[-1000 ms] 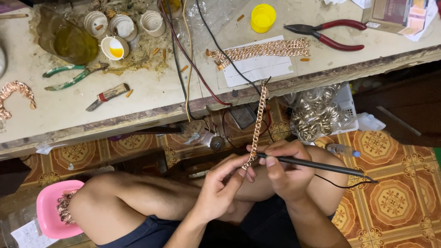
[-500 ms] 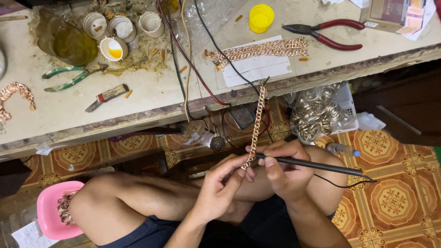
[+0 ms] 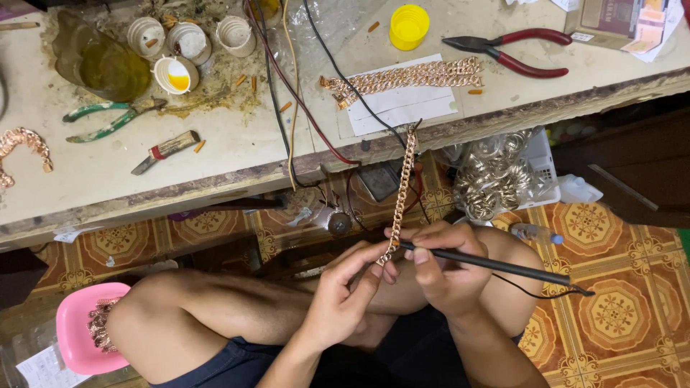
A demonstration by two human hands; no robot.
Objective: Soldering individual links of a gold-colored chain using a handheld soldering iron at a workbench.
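- The left hand pinches the lower end of a rose-gold chain between thumb and fingertips, palm turned up above the bare knee.
- The right hand is closed around a thin black tool like a pen; its tip meets the chain's bottom links just beside the left fingertips, and a thin black wire trails from its far end.
- Against the frames half a second and a second ago, both hands, the tool and the chain sit in the same spots (no shift that can be made out).
- The chain runs taut and nearly straight up from the hands to the front edge of the workbench, where its top end is caught at the lip.
- On the bench above lie folded lengths of similar chain on white paper, red-handled pliers, a yellow cap and green-handled pliers.
- Cables hang over the bench edge, left of the chain and close to it.
- Open room lies right of the hands over the patterned floor tiles; a clear bag of metal rings sits near the bench edge, and a pink bowl lies well apart by the left knee.
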